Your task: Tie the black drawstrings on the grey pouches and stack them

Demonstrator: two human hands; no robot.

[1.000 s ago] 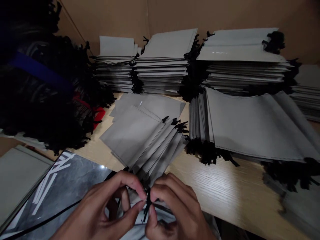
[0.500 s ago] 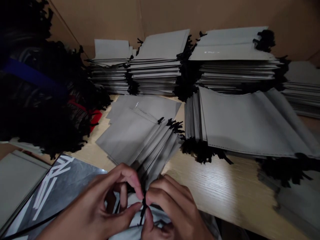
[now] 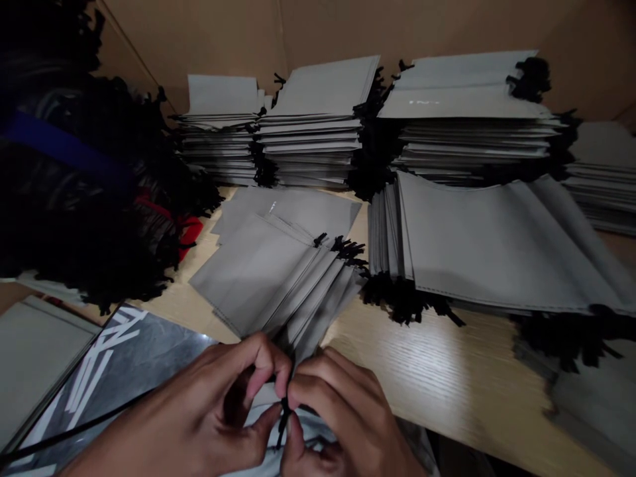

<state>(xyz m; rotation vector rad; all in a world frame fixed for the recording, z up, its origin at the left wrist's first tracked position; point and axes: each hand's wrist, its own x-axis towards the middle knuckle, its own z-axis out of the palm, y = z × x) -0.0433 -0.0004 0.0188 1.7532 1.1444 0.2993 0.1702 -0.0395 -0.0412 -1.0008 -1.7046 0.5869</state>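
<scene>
My left hand point(image 3: 209, 411) and my right hand point(image 3: 342, 414) meet at the bottom centre. Between their thumbs and index fingers is a short piece of black cord point(image 3: 283, 424), bunched as if knotted, with loose ends hanging down. Both hands pinch it. Pale grey fabric point(image 3: 265, 404) shows beneath the fingers, partly covered by them. Just beyond lies a fanned pile of grey fabric pouches point(image 3: 258, 271) with stitched edges and black cord ends at the right corner. From the left forearm a long black cord point(image 3: 79, 429) runs to the lower left.
Stacks of grey pouches point(image 3: 308, 139) line the back by the cardboard wall point(image 3: 328, 30). A leaning row of pouches point(image 3: 462, 245) stands at right on the wooden table point(image 3: 422, 371). Bundled black cords point(image 3: 74, 218) heap at left, above a dark sheet with white strips point(image 3: 149, 338).
My left index finger has curled in and come down nearer the pinched cord. The long cord at lower left has shifted slightly. My right hand stays almost still.
</scene>
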